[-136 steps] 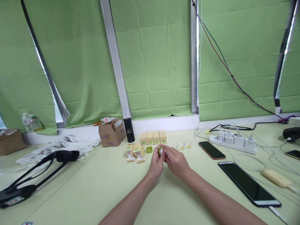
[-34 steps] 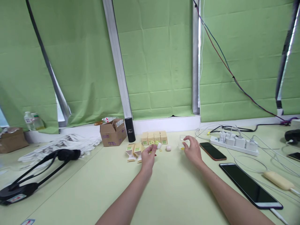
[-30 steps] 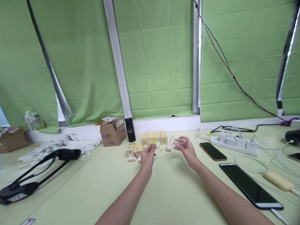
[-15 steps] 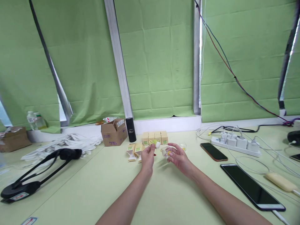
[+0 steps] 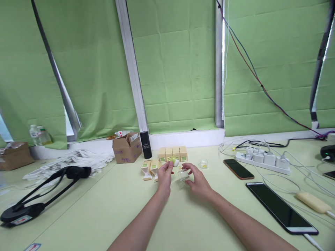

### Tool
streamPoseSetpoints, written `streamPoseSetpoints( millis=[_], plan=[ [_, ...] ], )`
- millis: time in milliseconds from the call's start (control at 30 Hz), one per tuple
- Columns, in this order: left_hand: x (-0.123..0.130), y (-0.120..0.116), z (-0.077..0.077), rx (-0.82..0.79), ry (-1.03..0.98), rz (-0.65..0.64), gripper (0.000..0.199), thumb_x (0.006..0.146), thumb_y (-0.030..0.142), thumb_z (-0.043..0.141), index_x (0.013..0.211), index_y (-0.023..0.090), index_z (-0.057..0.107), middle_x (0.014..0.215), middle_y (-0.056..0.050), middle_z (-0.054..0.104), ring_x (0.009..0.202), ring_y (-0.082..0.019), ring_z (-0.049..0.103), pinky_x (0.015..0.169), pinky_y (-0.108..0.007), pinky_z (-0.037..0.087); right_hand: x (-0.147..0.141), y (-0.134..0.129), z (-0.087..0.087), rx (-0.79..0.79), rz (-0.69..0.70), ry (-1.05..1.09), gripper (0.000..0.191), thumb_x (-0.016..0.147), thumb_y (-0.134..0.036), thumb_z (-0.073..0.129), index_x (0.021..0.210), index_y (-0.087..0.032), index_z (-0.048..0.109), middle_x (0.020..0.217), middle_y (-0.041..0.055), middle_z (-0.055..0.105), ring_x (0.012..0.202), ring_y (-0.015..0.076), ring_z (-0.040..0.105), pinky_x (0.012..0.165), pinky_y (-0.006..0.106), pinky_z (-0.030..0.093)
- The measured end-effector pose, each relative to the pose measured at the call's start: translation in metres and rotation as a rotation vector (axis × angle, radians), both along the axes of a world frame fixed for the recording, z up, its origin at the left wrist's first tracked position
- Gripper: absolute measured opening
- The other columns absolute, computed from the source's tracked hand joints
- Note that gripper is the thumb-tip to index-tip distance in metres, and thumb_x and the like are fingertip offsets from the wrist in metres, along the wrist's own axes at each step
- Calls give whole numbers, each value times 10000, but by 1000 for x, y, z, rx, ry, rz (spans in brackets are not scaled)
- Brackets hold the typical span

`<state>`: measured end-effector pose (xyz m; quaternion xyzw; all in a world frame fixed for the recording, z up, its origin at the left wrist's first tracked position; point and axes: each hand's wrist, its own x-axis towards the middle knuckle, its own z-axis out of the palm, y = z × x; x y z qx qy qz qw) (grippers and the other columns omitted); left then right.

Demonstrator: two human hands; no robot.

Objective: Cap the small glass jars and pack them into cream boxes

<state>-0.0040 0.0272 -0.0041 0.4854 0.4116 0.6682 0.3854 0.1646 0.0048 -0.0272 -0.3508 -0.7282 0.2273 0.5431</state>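
My left hand [image 5: 165, 174] pinches a small yellow-green and white capped piece [image 5: 175, 161] with a looped cord by its fingertips. Just to the right, my right hand [image 5: 197, 179] grips a small clear plastic cup [image 5: 183, 175] between thumb and fingers. The cup is tilted and looks see-through. A second clear container [image 5: 203, 164] with something yellow inside stands on the table beyond my right hand. Left of my left hand, small opened cartons [image 5: 146, 169] lie with their flaps out. Behind stands a row of small cream boxes [image 5: 169, 153] with green labels.
A brown cardboard box [image 5: 127, 151] and a black cylinder [image 5: 146, 144] stand at the back. White cables [image 5: 78, 160] and a black headset strap [image 5: 52, 190] lie left. To the right are two phones [image 5: 238, 169], a power strip [image 5: 264, 161] and a cream power bank [image 5: 314, 203].
My right hand has shifted slightly left and down with the clear cup, its fingers curling further around it. The yellow bit near its fingertips no longer shows. My left hand stays nearly still.
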Motion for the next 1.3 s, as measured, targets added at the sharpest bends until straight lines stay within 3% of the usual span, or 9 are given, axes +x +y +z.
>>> streamPoseSetpoints(
  millis=[500, 667, 1300],
  plan=[
    [5, -4, 1, 54, 16, -111, 441, 717, 557, 802, 868, 146, 750, 827, -44, 698, 784, -170, 579, 713, -270, 424, -1, 13, -6, -194, 81, 296, 547, 749, -293, 787, 1237, -269, 541, 1086, 46, 657, 885, 196, 655, 847, 387, 559],
    [5, -2, -2, 71, 66, -147, 453, 725, 545, 802, 926, 142, 764, 913, -78, 740, 868, -215, 626, 781, -297, 455, -1, 16, -8, -214, 117, 372, 544, 757, -357, 808, 1218, -261, 535, 1060, 44, 659, 823, 179, 659, 818, 377, 562],
    [5, 0, -8, 30, 146, -139, 564, 691, 568, 817, 1037, 126, 764, 1060, -142, 756, 997, -283, 677, 846, -351, 502, -1, 14, -4, -215, 113, 397, 551, 758, -447, 824, 1194, -250, 551, 1030, 42, 650, 823, 181, 670, 812, 373, 563]
  ],
)
